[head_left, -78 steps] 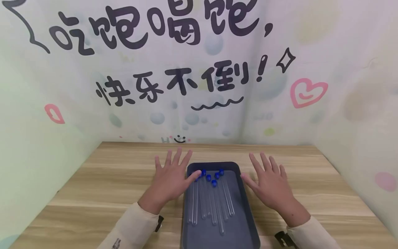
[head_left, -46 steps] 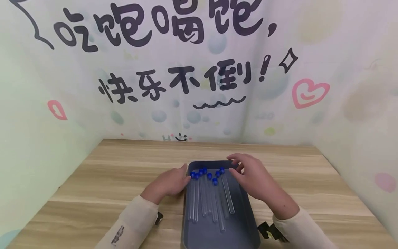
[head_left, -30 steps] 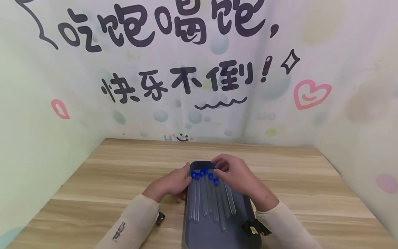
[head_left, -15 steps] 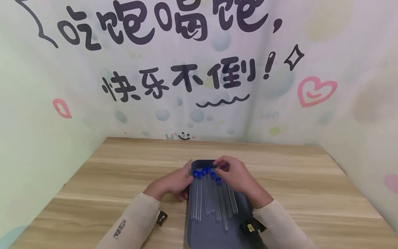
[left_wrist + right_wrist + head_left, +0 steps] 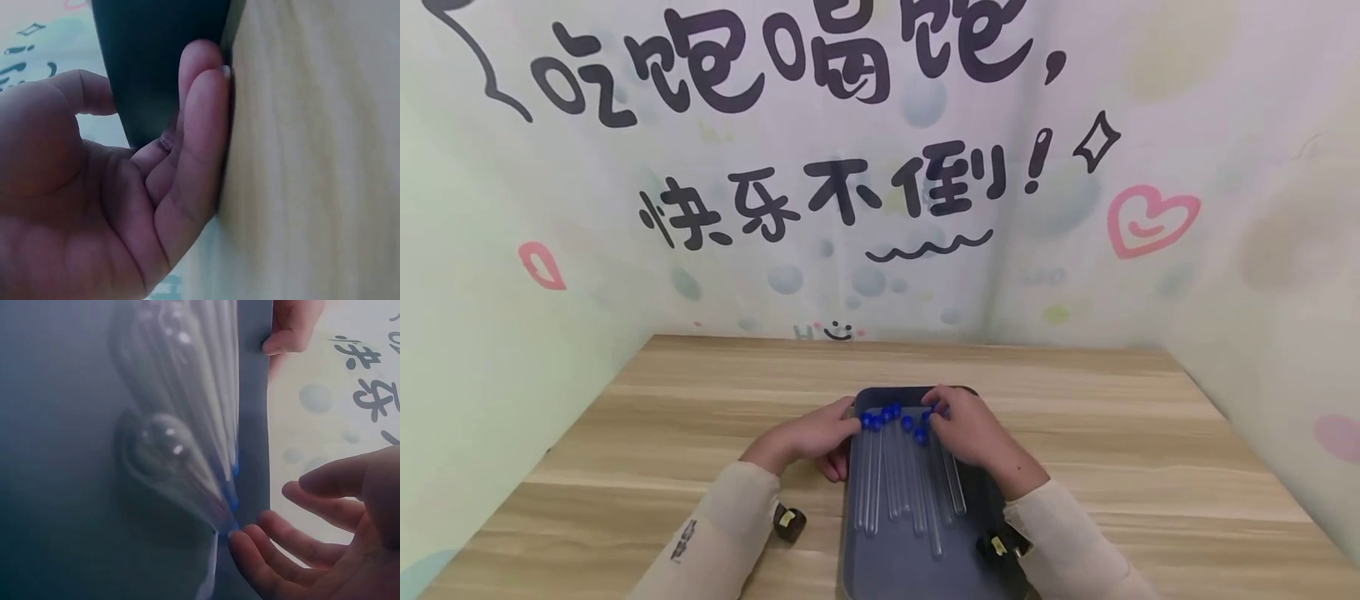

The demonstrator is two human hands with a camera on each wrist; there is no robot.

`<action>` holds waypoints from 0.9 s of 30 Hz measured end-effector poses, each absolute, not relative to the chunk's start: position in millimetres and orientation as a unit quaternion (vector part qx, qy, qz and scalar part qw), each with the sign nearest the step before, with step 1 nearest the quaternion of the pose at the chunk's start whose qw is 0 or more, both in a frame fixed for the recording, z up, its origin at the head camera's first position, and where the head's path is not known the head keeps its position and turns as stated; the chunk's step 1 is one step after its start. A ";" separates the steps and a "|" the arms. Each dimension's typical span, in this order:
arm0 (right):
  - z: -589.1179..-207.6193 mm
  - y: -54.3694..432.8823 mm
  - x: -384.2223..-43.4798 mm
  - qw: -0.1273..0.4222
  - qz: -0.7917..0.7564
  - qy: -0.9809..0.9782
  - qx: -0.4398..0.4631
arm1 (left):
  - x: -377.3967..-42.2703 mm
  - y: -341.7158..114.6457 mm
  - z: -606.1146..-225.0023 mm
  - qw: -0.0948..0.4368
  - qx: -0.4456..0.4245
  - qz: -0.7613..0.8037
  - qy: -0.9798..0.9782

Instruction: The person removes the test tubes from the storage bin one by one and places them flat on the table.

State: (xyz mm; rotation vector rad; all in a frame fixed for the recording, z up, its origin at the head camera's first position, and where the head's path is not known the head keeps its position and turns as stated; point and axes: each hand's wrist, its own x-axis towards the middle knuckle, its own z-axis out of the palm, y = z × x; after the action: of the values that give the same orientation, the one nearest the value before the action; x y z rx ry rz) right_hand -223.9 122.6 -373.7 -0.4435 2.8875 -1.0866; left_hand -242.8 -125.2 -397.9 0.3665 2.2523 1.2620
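A dark grey-blue tray (image 5: 895,567) holds several clear test tubes (image 5: 891,475) with blue caps (image 5: 921,437), lying with capped ends toward the far side. My left hand (image 5: 812,437) grips the tray's left side, its thumb at the rim. In the left wrist view its fingers (image 5: 203,125) curl against the outer wall, low by the table. My right hand (image 5: 966,429) is over the far right part of the tray, fingers bent and spread. In the right wrist view one fingertip (image 5: 240,544) touches or nearly touches a tube's blue cap; no pinch shows.
The tray stands on a wood-grain table (image 5: 662,417). Behind it hangs a pale printed backdrop (image 5: 850,275) with lettering, and pale walls flank both sides. A black strap piece (image 5: 789,522) sits at the left cuff, another (image 5: 1000,546) at the right.
From spread hands above the table, my left hand has come down onto the tray's left side. My right hand has moved inward over the caps at the right. The tubes lie much as before.
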 end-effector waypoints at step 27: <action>-388.7 128.2 -234.0 0.044 -0.326 0.935 -0.132 | -259.0 -140.8 -417.1 0.302 0.125 0.536 0.779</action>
State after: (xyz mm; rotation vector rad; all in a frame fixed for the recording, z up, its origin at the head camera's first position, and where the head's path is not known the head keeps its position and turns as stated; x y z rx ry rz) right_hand -234.0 128.2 -388.7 -0.4042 2.8586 -0.9964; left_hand -259.0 -140.8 -417.1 0.3318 2.0652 1.4213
